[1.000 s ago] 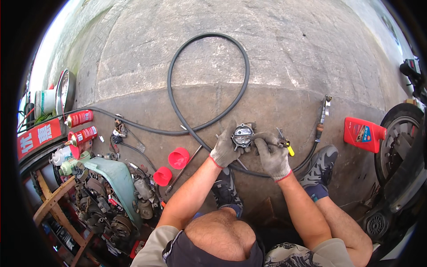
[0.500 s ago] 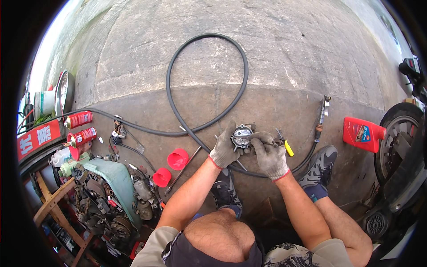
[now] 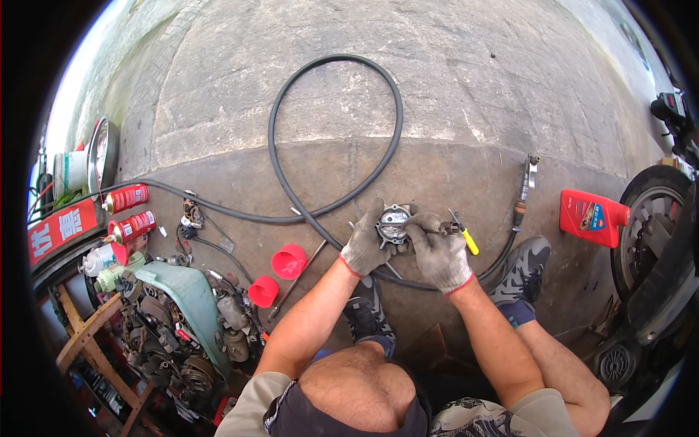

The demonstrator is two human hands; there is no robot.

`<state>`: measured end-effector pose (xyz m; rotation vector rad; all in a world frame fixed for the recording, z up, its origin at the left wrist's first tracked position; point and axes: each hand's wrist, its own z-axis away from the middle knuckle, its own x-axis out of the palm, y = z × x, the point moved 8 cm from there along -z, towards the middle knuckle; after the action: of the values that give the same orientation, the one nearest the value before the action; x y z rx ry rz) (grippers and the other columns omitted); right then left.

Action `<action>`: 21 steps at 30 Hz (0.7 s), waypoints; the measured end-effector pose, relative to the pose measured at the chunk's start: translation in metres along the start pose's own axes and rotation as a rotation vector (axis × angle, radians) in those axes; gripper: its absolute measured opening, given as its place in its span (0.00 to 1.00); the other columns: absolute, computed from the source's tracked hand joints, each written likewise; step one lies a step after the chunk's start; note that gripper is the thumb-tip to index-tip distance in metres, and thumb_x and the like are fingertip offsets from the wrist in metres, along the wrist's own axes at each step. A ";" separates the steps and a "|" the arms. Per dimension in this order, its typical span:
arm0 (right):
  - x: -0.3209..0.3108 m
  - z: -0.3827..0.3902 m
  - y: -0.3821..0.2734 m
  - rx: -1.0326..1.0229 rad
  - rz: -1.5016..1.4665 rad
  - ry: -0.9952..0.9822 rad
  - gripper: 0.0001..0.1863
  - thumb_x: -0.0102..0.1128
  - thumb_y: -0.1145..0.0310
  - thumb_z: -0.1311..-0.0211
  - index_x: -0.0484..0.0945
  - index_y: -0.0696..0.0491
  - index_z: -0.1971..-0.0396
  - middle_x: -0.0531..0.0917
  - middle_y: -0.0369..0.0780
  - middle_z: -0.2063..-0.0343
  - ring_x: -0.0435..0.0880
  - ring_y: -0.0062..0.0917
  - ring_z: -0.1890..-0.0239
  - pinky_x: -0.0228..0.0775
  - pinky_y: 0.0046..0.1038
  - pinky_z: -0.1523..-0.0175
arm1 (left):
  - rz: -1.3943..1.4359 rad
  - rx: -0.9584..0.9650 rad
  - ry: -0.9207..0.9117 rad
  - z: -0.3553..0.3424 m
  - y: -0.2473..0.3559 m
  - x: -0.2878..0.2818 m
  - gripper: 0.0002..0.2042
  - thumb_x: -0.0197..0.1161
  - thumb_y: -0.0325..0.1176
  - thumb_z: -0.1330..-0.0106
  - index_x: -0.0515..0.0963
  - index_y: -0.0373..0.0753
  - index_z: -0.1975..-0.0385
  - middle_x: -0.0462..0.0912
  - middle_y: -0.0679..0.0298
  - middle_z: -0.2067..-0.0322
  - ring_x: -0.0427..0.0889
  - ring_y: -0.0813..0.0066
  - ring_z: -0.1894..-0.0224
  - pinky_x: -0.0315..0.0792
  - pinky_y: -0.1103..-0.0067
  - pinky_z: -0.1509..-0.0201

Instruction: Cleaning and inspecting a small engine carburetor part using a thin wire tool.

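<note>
Between my gloved hands is a round silvery metal part (image 3: pixel 394 223) that looks like a carburetor body, its open cavity facing up. My left hand (image 3: pixel 366 239) grips it from the left side, fingers closed around its edge. My right hand (image 3: pixel 442 255) is closed, its fingertips at the right edge of the metal part. From the top of that hand juts a small dark piece (image 3: pixel 451 228) whose kind I cannot make out. Just right of the hand, a screwdriver with a yellow handle (image 3: pixel 470 242) lies on the floor.
A black air hose (image 3: pixel 401 109) loops ahead and passes under my hands to an air gun (image 3: pixel 522 197). Two red cups (image 3: pixel 290 261) and a metal rod lie left. Red spray cans (image 3: pixel 131 226) and a green bin (image 3: pixel 182 288) of parts stand left; a red oil bottle (image 3: pixel 591 218) and wheel (image 3: pixel 655 229), right.
The dark piece in my right hand has turned slightly and shifted a little left. My left hand keeps its hold on the metal part. The whole view has slid slightly.
</note>
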<state>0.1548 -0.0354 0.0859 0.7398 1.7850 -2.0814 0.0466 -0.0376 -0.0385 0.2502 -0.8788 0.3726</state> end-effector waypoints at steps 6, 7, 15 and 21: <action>0.001 -0.001 -0.001 -0.028 0.054 -0.028 0.05 0.59 0.72 0.37 0.80 0.55 0.64 0.84 0.46 0.66 0.85 0.42 0.66 0.77 0.38 0.63 | -0.006 0.003 -0.018 0.000 -0.002 0.002 0.33 0.44 0.61 0.25 0.75 0.34 0.42 0.86 0.60 0.58 0.85 0.71 0.67 0.82 0.77 0.67; 0.002 -0.001 -0.001 -0.034 0.066 -0.034 0.05 0.59 0.71 0.37 0.80 0.55 0.65 0.84 0.46 0.66 0.85 0.42 0.66 0.78 0.38 0.62 | -0.003 0.009 -0.017 0.000 -0.002 0.002 0.33 0.44 0.61 0.25 0.75 0.34 0.42 0.86 0.60 0.57 0.85 0.71 0.67 0.82 0.77 0.67; 0.008 0.002 0.012 0.001 -0.005 -0.037 0.05 0.59 0.71 0.38 0.81 0.55 0.65 0.85 0.44 0.66 0.85 0.42 0.65 0.78 0.38 0.61 | -0.013 -0.008 -0.035 -0.001 -0.001 0.001 0.33 0.45 0.61 0.26 0.74 0.35 0.41 0.86 0.60 0.54 0.86 0.71 0.62 0.83 0.76 0.64; 0.002 0.001 0.000 -0.045 0.008 -0.008 0.04 0.60 0.72 0.38 0.81 0.55 0.65 0.85 0.44 0.67 0.86 0.42 0.65 0.78 0.37 0.62 | 0.035 -0.030 -0.142 -0.004 -0.003 -0.007 0.33 0.48 0.61 0.27 0.74 0.33 0.42 0.82 0.53 0.48 0.83 0.59 0.47 0.81 0.63 0.47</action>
<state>0.1530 -0.0361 0.0854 0.7244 1.8154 -2.0286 0.0464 -0.0407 -0.0469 0.2359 -1.0287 0.3772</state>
